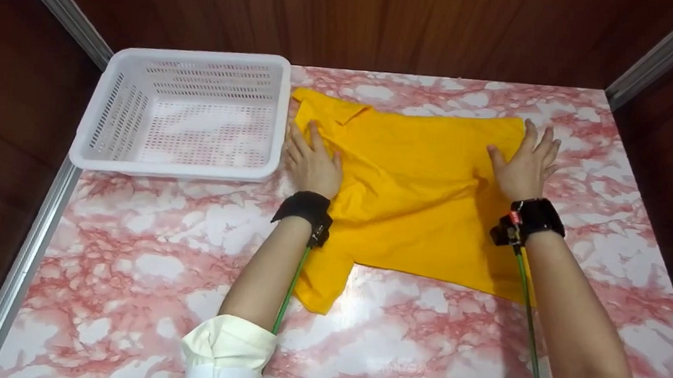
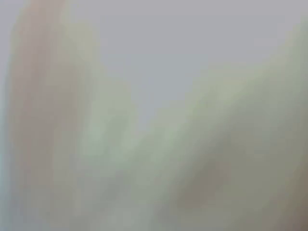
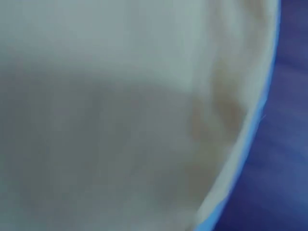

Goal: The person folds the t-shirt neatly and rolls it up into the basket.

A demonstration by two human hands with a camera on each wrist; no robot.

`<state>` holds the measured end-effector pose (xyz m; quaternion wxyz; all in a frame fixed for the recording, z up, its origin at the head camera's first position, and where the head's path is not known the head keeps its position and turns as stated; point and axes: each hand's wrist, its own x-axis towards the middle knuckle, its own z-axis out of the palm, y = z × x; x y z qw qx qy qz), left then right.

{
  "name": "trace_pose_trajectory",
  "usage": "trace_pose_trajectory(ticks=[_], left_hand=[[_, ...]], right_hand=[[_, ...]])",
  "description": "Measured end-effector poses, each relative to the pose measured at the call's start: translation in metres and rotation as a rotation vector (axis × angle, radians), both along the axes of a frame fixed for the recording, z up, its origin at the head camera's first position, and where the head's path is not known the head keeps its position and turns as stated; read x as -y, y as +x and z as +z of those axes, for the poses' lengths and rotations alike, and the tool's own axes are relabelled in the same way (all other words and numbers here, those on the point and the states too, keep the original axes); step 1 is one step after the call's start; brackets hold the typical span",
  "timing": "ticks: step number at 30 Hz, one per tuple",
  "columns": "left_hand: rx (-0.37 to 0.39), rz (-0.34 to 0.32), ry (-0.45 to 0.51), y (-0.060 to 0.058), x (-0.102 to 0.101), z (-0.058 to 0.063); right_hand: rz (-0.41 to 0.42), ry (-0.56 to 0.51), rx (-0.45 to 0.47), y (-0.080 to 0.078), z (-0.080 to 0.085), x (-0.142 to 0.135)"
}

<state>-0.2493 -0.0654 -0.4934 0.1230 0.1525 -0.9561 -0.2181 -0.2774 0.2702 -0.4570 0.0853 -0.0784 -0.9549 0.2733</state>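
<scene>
Yellow shirt spread flat near table's far edge, beside white basket. Left hand and right hand pressing it, fingers straight. Probably soft, light, floppy; best pinched at edges.

Yellow shirt lies spread flat on the marble table.

I can read no text, label, brand or number anywhere; both wrist views are too blurred to show any writing.
</scene>
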Motion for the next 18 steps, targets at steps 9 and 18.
trace_pose_trajectory(ticks=[9, 18], left_hand=[[0.110, -0.415, -0.178, 0.021, -0.029, 0.005], [0.377, -0.506, -0.160, 0.023, -0.018, -0.019]], right_hand=[[0.174, 0.043, 0.273, 0.056, -0.008, 0.016], [0.217, 0.225, 0.518, 0.078, -0.034, 0.016]])
